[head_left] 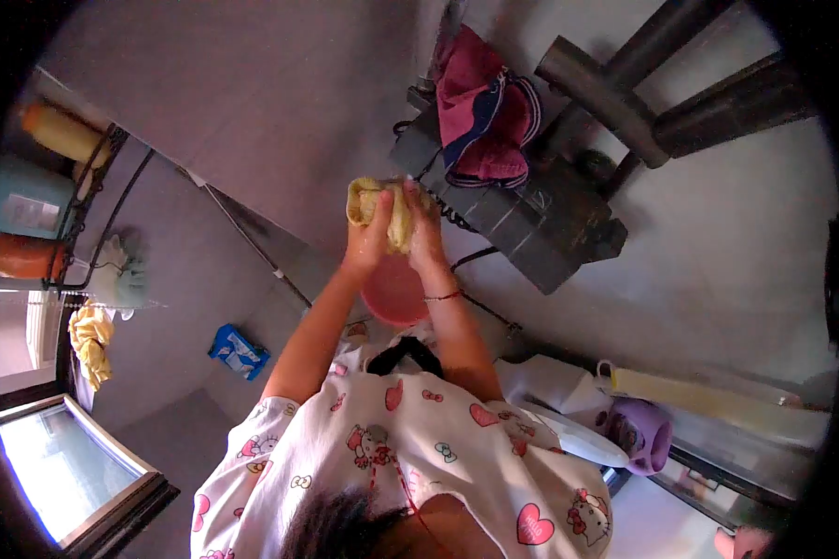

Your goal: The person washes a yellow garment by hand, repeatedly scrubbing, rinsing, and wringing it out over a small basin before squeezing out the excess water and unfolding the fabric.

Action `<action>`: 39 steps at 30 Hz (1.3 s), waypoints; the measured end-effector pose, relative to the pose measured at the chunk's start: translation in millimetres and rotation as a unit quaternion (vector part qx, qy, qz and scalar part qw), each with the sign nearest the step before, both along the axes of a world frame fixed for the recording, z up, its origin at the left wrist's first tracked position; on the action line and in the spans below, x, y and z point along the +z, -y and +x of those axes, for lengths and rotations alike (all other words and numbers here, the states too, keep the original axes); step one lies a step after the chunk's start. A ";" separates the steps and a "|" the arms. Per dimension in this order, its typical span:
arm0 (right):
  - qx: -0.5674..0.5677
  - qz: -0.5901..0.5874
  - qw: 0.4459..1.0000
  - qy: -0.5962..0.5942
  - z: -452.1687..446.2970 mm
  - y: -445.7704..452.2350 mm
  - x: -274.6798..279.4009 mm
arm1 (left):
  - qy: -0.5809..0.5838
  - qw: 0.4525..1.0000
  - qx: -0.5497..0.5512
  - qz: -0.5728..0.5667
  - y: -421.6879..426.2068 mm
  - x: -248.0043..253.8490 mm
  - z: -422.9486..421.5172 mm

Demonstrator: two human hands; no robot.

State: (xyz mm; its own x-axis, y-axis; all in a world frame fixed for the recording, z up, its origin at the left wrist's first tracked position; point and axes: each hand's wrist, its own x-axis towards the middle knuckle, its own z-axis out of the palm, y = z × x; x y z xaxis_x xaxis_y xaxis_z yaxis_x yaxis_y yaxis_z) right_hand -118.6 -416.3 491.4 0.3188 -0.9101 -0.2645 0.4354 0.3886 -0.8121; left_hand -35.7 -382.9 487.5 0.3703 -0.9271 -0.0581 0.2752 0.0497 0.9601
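A bunched yellow cloth [400, 224] is gripped between my two hands in front of me. My left hand [371, 235] presses it from the left, thumb on top and fingers partly hidden behind the cloth. On the other side, my right hand [423, 228] is closed round it, and a thin red band circles that wrist. Whitish wet spots show on the fingers. Beneath the hands is a pink basin [396, 296], partly covered by my forearms.
A dark boxy fixture [550, 228] with a pink and navy garment [485, 116] hanging over it stands ahead right, below thick dark pipes [657, 102]. Left are a wire rack [112, 186] of bottles, a blue packet [239, 351] and a window [70, 466]. A purple container [657, 438] sits right.
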 end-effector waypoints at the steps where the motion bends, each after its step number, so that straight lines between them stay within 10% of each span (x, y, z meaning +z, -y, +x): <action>1: -0.038 -0.081 0.996 -0.027 5.9 8.1 -30.7 | 0.001 1.000 0.000 0.002 2.9 0.4 -0.7; 7: -0.082 -0.198 0.949 -0.230 11.8 19.5 -65.3 | 0.075 0.992 0.104 0.013 24.4 -7.8 0.2; 14: -0.028 -0.178 0.977 -0.116 -13.9 15.5 -81.1 | -0.291 0.953 -0.023 0.078 19.6 -29.6 27.0; 17: 0.006 -0.398 0.872 -0.285 -39.3 -2.3 -21.5 | -0.355 0.931 -0.057 0.072 -5.0 -11.5 34.6; 19: 0.140 -0.161 0.837 -0.504 -47.7 -12.3 24.2 | -0.370 0.924 -0.058 0.070 -17.4 -6.4 41.1; 23: 0.154 -0.244 0.831 -0.475 -49.1 -11.6 48.4 | -0.270 0.954 0.024 0.127 -26.4 -2.1 50.2; 25: 0.087 -0.274 0.956 -0.052 -37.8 -11.8 40.2 | -0.241 0.960 0.035 0.137 -28.9 -22.0 56.5; 31: 0.093 -0.237 0.962 0.099 -20.8 -18.5 47.0 | -0.208 0.963 0.033 0.166 -45.5 -17.5 53.4; 39: 0.056 -0.202 0.974 -0.086 -27.3 -29.7 -12.4 | -0.311 0.949 -0.028 0.055 -42.6 15.6 44.3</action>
State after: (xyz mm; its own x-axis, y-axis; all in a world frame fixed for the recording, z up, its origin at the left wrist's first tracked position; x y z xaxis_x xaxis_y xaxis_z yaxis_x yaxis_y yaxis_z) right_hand -145.9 -386.6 479.0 0.4045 -0.9132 0.0498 0.2518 0.0589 -0.9660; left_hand 8.6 -340.3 503.2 0.1840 -0.9201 -0.3458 0.7888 -0.0717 0.6104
